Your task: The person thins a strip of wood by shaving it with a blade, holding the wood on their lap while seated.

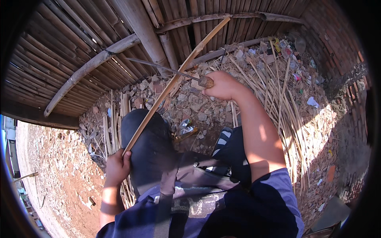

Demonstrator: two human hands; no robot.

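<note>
My left hand (118,166) grips the lower end of a long, pale bamboo strip (158,102) beside my left knee. The strip slants up and away to the right, over my dark trouser leg, with its far end near the bamboo wall. In my right hand (224,85) is a knife (206,82), its wooden handle closed in the fist. Its long thin blade points left and crosses the strip a little beyond the strip's middle. Whether the edge bites into the strip, I cannot tell.
A wall of bamboo slats (59,59) with round poles stands ahead. Many cut strips (278,99) lie on the right, with more strips (113,127) left of my knee. Rubble and a shiny wrapper (185,129) cover the ground. A brick wall (337,35) rises at the right.
</note>
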